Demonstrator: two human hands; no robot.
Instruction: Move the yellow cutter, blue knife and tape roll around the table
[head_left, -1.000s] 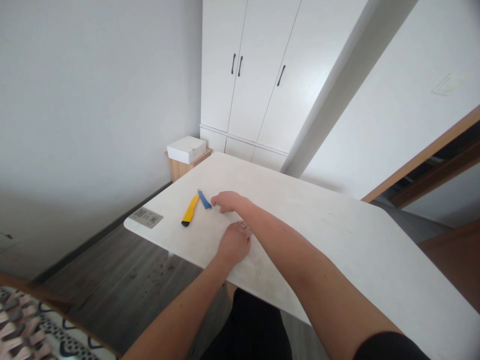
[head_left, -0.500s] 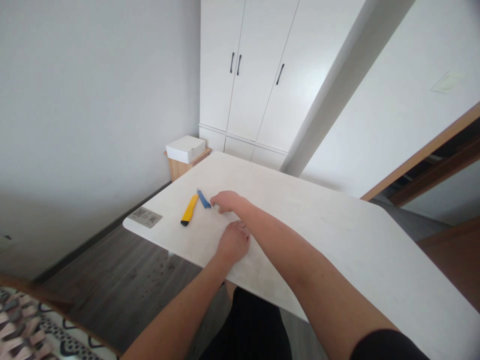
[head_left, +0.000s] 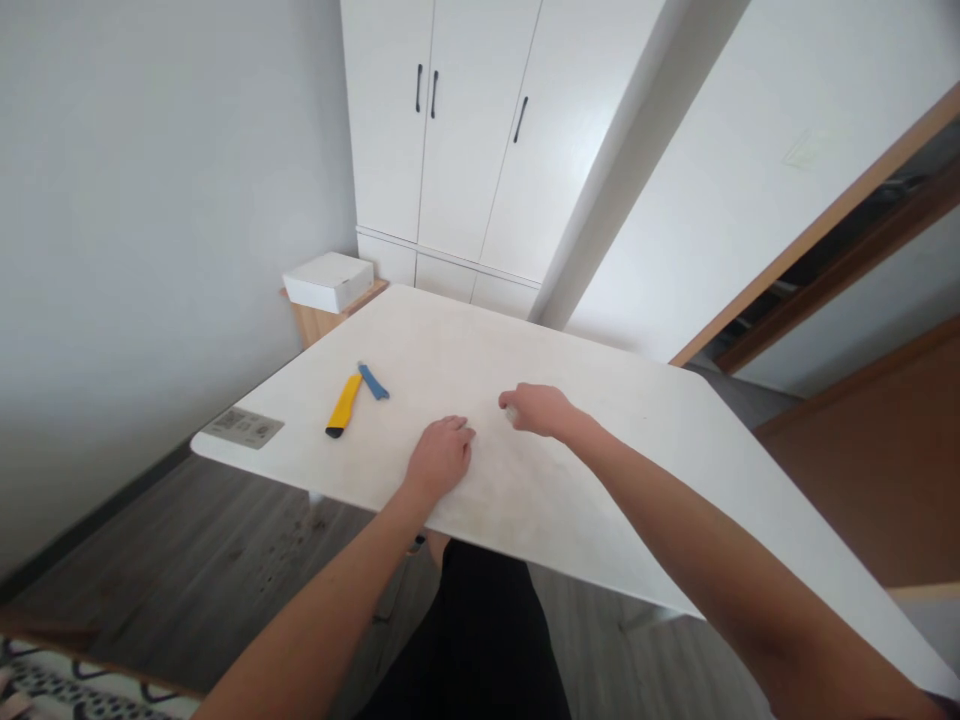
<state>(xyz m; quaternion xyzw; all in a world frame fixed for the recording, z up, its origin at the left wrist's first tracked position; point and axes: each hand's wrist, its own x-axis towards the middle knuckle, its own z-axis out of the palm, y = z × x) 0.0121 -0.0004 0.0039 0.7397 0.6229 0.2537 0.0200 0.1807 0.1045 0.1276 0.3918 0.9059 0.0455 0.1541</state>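
Left hand (head_left: 441, 458) palm-down, right hand (head_left: 541, 410) curled

This looks like a room in a home: a tall white wardrobe (head_left: 469, 150) with black handles (head_left: 434, 94), grey wood-look flooring (head_left: 225, 560), patterned fabric (head_left: 82, 690) at the lower left, and a small wooden cabinet (head_left: 316, 326).

A white wardrobe (head_left: 465, 190) with black bar handles (head_left: 520, 120) stands at the far side, beside a slanting grey column (head_left: 622, 150). At far left, a white cardboard box (head_left: 319, 290) rests on a wooden cabinet (head_left: 315, 325) near the pale wall (head_left: 165, 180); at right runs a wooden frame (head_left: 817, 225). Grey wood-grain flooring (head_left: 210, 590) spreads below, with patterned fabric (head_left: 67, 690) at near left.
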